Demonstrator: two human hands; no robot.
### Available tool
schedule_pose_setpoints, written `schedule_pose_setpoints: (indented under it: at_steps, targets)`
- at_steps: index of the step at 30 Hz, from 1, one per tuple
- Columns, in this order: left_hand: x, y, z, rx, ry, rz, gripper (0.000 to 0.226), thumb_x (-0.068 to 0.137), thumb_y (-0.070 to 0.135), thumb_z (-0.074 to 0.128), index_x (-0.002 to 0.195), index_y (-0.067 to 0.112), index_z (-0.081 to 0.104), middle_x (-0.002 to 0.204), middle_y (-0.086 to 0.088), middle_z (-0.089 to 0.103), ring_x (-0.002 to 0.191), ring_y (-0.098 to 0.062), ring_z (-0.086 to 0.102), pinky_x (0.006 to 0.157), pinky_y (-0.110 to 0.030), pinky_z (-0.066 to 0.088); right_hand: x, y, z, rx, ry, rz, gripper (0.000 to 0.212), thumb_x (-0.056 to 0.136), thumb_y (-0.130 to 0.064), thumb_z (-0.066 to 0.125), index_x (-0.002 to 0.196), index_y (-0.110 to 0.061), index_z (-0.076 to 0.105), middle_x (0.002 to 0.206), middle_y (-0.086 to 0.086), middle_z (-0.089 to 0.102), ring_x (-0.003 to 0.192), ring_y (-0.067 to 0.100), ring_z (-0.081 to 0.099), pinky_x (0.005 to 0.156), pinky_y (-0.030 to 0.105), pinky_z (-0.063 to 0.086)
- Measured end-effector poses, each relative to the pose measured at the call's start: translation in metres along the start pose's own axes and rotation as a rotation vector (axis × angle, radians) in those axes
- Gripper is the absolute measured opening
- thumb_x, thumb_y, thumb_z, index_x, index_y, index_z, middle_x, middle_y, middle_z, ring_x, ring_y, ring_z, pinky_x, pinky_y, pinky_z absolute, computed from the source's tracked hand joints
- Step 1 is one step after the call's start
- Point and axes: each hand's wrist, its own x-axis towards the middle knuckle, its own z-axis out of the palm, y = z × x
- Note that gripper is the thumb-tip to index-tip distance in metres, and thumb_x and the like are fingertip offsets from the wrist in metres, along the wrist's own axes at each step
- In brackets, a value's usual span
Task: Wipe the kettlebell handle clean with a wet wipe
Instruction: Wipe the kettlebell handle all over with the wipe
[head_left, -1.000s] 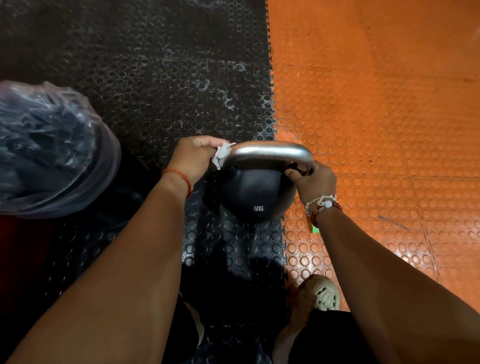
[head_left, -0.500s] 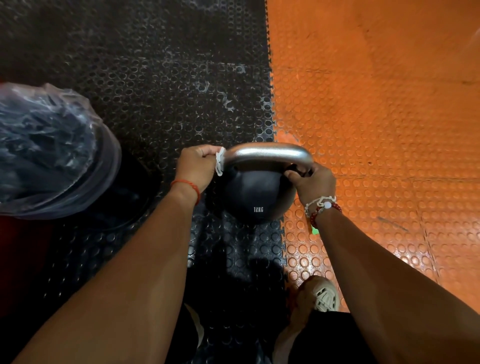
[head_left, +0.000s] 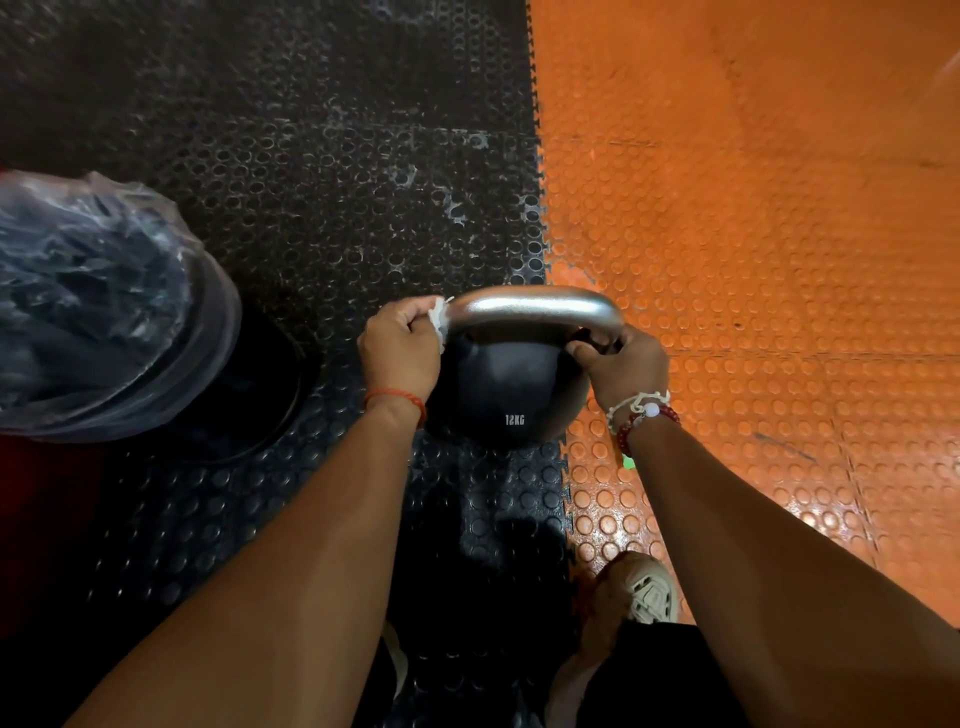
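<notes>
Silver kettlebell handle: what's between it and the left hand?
A crumpled white wet wipe, gripped by the left hand against the silver kettlebell handle; head view shows it.

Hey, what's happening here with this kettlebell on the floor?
A person is wiping a black 12KG kettlebell that stands where the black mat meets the orange mat. The left hand grips a white wet wipe against the left end of the silver handle, while the right hand grips the handle's right end. The middle of the handle is bare.
</notes>
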Motion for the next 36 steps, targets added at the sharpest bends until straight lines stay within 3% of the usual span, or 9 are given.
schedule_pose_setpoints:
  at_steps: [2,6,11,16,20,25,29,31,36]
  targets:
    - [-0.002,0.001,0.001,-0.021,0.027,-0.050,0.030,0.086,0.006,0.052,0.102,0.016,0.075,0.105,0.001,0.071,0.100,-0.015,0.065,0.097,-0.029,0.050,0.000,0.000,0.000,-0.001,-0.002,-0.001,0.026,0.072,-0.031,0.077,0.090,-0.014,0.070,0.083,0.006,0.070,0.076,0.025,0.064,0.069,0.035,0.053]
    - [-0.022,0.013,0.007,-0.018,0.165,0.119,0.029,0.087,-0.002,0.052,0.102,0.008,0.074,0.099,0.002,0.064,0.094,-0.009,0.059,0.089,-0.004,0.041,-0.001,0.000,0.000,-0.004,0.000,0.001,0.027,0.071,-0.032,0.077,0.090,-0.014,0.070,0.082,0.006,0.070,0.074,0.024,0.063,0.067,0.033,0.052]
    - [-0.014,0.001,0.005,0.006,0.130,-0.036,0.029,0.089,0.002,0.053,0.108,0.011,0.073,0.111,-0.003,0.067,0.105,-0.016,0.061,0.094,-0.014,0.042,0.000,-0.001,-0.001,-0.018,-0.002,-0.006,0.027,0.072,-0.032,0.077,0.091,-0.014,0.070,0.083,0.007,0.070,0.076,0.025,0.063,0.068,0.034,0.052]
    - [-0.024,0.016,0.008,-0.012,0.187,0.132,0.028,0.086,-0.002,0.053,0.102,0.007,0.074,0.100,0.002,0.062,0.092,-0.008,0.057,0.082,0.004,0.035,0.000,0.000,0.000,-0.017,-0.012,0.003,0.028,0.072,-0.033,0.077,0.091,-0.013,0.070,0.082,0.007,0.070,0.075,0.026,0.063,0.067,0.034,0.051]
    - [-0.016,0.010,0.006,0.006,0.169,-0.014,0.028,0.088,0.003,0.053,0.104,0.011,0.074,0.109,-0.003,0.066,0.100,-0.014,0.061,0.084,-0.004,0.038,0.001,0.000,-0.001,-0.011,-0.017,0.012,0.028,0.071,-0.034,0.077,0.089,-0.014,0.070,0.081,0.007,0.070,0.074,0.025,0.062,0.065,0.032,0.049]
    - [-0.021,0.021,0.008,0.043,0.184,0.138,0.026,0.085,0.001,0.053,0.097,0.011,0.074,0.099,0.002,0.061,0.089,-0.010,0.056,0.078,0.001,0.037,0.001,0.001,0.000,-0.020,-0.013,0.010,0.028,0.071,-0.034,0.077,0.088,-0.013,0.070,0.080,0.007,0.070,0.074,0.025,0.062,0.064,0.030,0.047]
    - [-0.010,0.010,0.006,0.019,0.143,-0.120,0.023,0.087,0.006,0.055,0.101,0.012,0.072,0.103,-0.004,0.069,0.089,-0.015,0.063,0.080,-0.014,0.045,0.000,0.001,0.000,-0.017,-0.011,0.003,0.028,0.071,-0.034,0.077,0.089,-0.013,0.070,0.080,0.007,0.069,0.074,0.024,0.062,0.063,0.028,0.044]
    - [-0.019,0.010,0.009,0.004,0.182,-0.118,0.022,0.085,0.005,0.056,0.100,0.012,0.071,0.104,-0.005,0.068,0.090,-0.017,0.063,0.082,-0.019,0.048,-0.001,0.001,-0.001,-0.016,-0.010,0.000,0.027,0.072,-0.034,0.077,0.088,-0.012,0.070,0.080,0.006,0.069,0.073,0.024,0.061,0.063,0.029,0.044]
    - [-0.027,0.010,0.012,-0.072,0.225,-0.090,0.020,0.083,0.005,0.059,0.095,0.016,0.071,0.100,-0.004,0.066,0.083,-0.014,0.061,0.074,-0.011,0.046,-0.001,-0.001,-0.001,-0.016,-0.011,-0.002,0.025,0.072,-0.033,0.077,0.087,-0.014,0.069,0.080,0.006,0.068,0.072,0.023,0.060,0.062,0.027,0.041]
